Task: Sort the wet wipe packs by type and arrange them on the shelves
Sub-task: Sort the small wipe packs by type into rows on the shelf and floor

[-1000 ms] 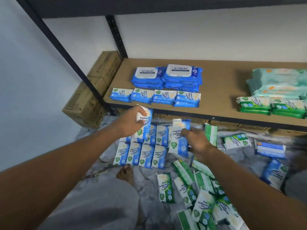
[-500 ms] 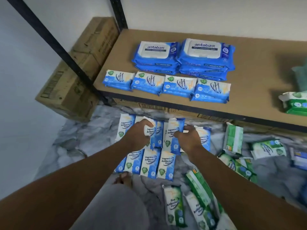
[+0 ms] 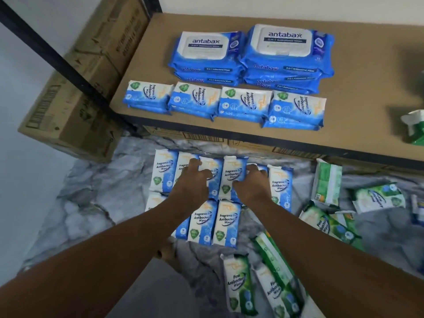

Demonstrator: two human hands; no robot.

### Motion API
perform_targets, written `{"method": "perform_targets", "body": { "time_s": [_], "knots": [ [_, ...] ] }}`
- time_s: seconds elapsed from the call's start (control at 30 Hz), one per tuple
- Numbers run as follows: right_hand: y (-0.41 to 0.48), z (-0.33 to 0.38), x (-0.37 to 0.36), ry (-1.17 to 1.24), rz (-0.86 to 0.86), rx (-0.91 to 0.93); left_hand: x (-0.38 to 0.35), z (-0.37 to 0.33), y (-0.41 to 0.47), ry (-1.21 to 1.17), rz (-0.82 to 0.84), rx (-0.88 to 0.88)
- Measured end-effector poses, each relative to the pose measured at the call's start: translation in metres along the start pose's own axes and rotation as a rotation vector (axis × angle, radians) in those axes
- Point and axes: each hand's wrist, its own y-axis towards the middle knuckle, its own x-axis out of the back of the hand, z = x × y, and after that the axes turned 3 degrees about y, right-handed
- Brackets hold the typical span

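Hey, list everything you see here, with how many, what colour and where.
Large antabax packs: two stacks, blue with white lids, back of shelf.
Shelf blue packs: four piles, blue and white, shelf front.
Floor blue packs: two rows, blue and white, below shelf.
Green pine packs: several, green and white, floor at right.
Green pack: one, green, shelf's right edge.
Cardboard boxes: at least two, brown, left of shelf.
Shelf: one, tan board, black frame.
Left hand: one, on floor blue packs.
Right hand: one, on floor blue packs.
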Motion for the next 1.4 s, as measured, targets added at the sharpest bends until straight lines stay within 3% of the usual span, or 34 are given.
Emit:
{"method": "perform_targets", "body": {
  "time_s": [0.33, 0.6, 0.7, 0.8, 0.97, 1.17, 1.3, 1.4],
  "knots": [
    [0.003, -0.008, 0.002, -0.124, 0.032, 0.098, -0.007, -0.004, 0.001, 0.102, 0.011, -0.056],
    [0.002, -0.035, 0.048, 0.027, -0.014, 0.078, 0.006, -0.034, 0.004, 0.253, -0.048, -0.02],
    [0.0, -0.053, 0.084, 0.011, -0.046, 0.09, 0.013, -0.065, 0.008, 0.167, -0.104, -0.083],
    [-0.002, -0.068, 0.112, 0.007, -0.063, 0.07, 0.017, -0.1, 0.009, 0.005, -0.048, -0.113],
    [-0.006, -0.086, 0.118, 0.054, -0.031, 0.01, 0.003, -0.138, 0.007, -0.141, 0.079, -0.031],
    [-0.001, -0.104, 0.085, 0.029, 0.053, 0.062, -0.032, -0.16, -0.001, -0.024, 0.154, 0.085],
    [0.0, -0.104, 0.077, 0.082, 0.039, 0.031, -0.056, -0.169, 0.001, 0.144, 0.138, 0.181],
    [0.004, -0.107, 0.073, 0.108, 0.027, 0.014, -0.067, -0.179, -0.002, 0.069, 0.09, 0.202]
  ]
}}
